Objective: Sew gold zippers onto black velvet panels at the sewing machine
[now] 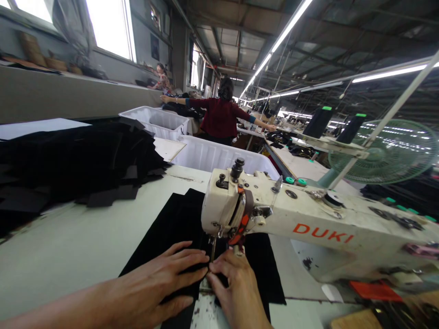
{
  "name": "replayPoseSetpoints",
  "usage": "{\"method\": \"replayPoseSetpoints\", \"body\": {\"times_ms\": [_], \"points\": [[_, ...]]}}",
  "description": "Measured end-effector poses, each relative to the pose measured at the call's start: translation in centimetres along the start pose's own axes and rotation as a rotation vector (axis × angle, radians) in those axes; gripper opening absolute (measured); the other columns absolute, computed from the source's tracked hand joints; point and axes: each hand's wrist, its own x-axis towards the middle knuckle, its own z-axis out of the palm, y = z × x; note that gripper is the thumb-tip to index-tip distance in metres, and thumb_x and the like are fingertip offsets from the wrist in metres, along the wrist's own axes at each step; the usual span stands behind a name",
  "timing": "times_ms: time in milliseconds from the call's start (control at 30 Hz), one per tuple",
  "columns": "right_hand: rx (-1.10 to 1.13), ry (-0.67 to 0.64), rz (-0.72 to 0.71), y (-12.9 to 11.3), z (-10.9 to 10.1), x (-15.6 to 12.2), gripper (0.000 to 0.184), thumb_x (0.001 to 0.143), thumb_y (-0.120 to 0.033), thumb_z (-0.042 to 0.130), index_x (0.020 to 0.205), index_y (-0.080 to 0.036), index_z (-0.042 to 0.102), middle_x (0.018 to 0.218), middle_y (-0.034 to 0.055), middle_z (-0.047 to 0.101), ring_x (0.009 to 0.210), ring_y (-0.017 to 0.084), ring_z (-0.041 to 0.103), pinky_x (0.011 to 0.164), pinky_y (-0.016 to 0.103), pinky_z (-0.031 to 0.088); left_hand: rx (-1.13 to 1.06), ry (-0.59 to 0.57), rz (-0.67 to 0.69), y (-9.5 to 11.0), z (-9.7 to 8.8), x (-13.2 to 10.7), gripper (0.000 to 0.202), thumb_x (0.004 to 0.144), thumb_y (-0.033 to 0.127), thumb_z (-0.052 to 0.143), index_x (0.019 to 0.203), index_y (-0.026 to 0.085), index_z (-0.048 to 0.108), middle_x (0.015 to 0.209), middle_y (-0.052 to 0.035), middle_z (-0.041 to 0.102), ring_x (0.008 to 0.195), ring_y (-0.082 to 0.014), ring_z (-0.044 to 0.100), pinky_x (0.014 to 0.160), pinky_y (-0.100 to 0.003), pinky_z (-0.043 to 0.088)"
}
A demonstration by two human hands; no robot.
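A white sewing machine [284,219] marked in orange letters stands in front of me, its needle area low at the centre. Black fabric [163,235] lies under the head of the machine and spreads to both sides of it. My left hand [164,281] rests flat on the fabric left of the needle, fingers stretched out and slightly apart. Just right of the needle, my right hand [238,285] has thumb and forefinger pinched at the fabric's edge. The fingertips of both hands nearly meet. The exact seam under the presser foot is hidden.
A tall stack of black cut pieces [78,160] covers the table's left side. Behind the machine are white plastic bins [219,153]. A person [219,116] stands beyond with both arms spread. Thread cones [317,123] and a green fan [387,155] stand at the right.
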Motion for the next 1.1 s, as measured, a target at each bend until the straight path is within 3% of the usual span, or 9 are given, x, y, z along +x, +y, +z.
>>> {"method": "replayPoseSetpoints", "body": {"times_ms": [133, 267, 433, 633, 800, 967, 1100], "points": [[-0.031, -0.019, 0.05, 0.8, 0.2, 1.0, 0.021, 0.072, -0.005, 0.077, 0.077, -0.024, 0.071, 0.094, 0.0022, 0.072, 0.094, 0.024, 0.066, 0.082, 0.033, 0.052, 0.026, 0.033, 0.036, -1.3, 0.3, 0.6, 0.048, 0.094, 0.024, 0.062, 0.141, 0.021, 0.053, 0.148, -0.0081, 0.05, 0.137, -0.0261, 0.044, 0.119, -0.043, 0.027], [-0.027, 0.076, -0.002, 1.8, 0.7, 1.6, 0.024, 0.071, -0.005, 0.077, 0.084, -0.023, 0.07, 0.098, 0.0022, 0.072, 0.096, 0.023, 0.066, 0.085, 0.034, 0.052, 0.091, 0.085, 0.07, -2.2, 0.9, 1.1, 0.05, 0.093, 0.021, 0.061, 0.142, 0.018, 0.051, 0.146, -0.011, 0.051, 0.135, -0.0267, 0.047, 0.119, -0.043, 0.026], [-0.031, 0.092, 0.016, 1.8, 0.7, 1.6, 0.028, 0.074, -0.006, 0.072, 0.095, -0.025, 0.07, 0.101, 0.0038, 0.071, 0.098, 0.025, 0.065, 0.088, 0.038, 0.053, 0.144, 0.06, 0.089, -2.7, 1.4, 1.4, 0.054, 0.093, 0.021, 0.06, 0.145, 0.017, 0.045, 0.145, -0.0121, 0.051, 0.136, -0.0273, 0.045, 0.121, -0.046, 0.023], [-0.247, 0.111, 0.087, 1.5, 1.0, 1.3, 0.042, 0.071, -0.011, 0.07, 0.112, -0.017, 0.067, 0.111, 0.0154, 0.065, 0.102, 0.035, 0.059, 0.086, 0.049, 0.051, 0.153, 0.04, 0.089, -2.8, 1.5, 1.6, 0.053, 0.095, 0.022, 0.058, 0.145, 0.017, 0.044, 0.146, -0.011, 0.05, 0.138, -0.0277, 0.042, 0.121, -0.047, 0.02], [-0.442, 0.066, 0.096, 1.8, 1.5, 2.1, 0.024, 0.073, -0.017, 0.071, 0.097, -0.02, 0.072, 0.1, 0.016, 0.066, 0.097, 0.038, 0.059, 0.077, 0.049, 0.05, 0.138, 0.046, 0.086, -3.0, 1.8, 1.7, 0.052, 0.096, 0.021, 0.055, 0.146, 0.017, 0.044, 0.145, -0.0107, 0.051, 0.139, -0.0272, 0.041, 0.122, -0.048, 0.02], [-0.504, 0.084, 0.139, 2.8, 2.9, 4.0, 0.014, 0.086, -0.017, 0.06, 0.094, -0.014, 0.071, 0.093, 0.017, 0.069, 0.099, 0.038, 0.061, 0.088, 0.053, 0.045, 0.129, 0.029, 0.088, -3.1, 2.1, 1.6, 0.05, 0.097, 0.023, 0.054, 0.145, 0.017, 0.044, 0.145, -0.0109, 0.05, 0.139, -0.0276, 0.04, 0.122, -0.049, 0.019], [-0.477, 0.038, 0.078, 3.2, 1.5, 3.7, 0.011, 0.089, -0.021, 0.06, 0.094, -0.018, 0.07, 0.092, 0.0117, 0.068, 0.095, 0.032, 0.062, 0.086, 0.046, 0.047, 0.114, 0.056, 0.094, -3.2, 2.3, 1.5, 0.049, 0.098, 0.021, 0.052, 0.146, 0.019, 0.044, 0.145, -0.0104, 0.05, 0.139, -0.0279, 0.041, 0.122, -0.05, 0.018]]}}
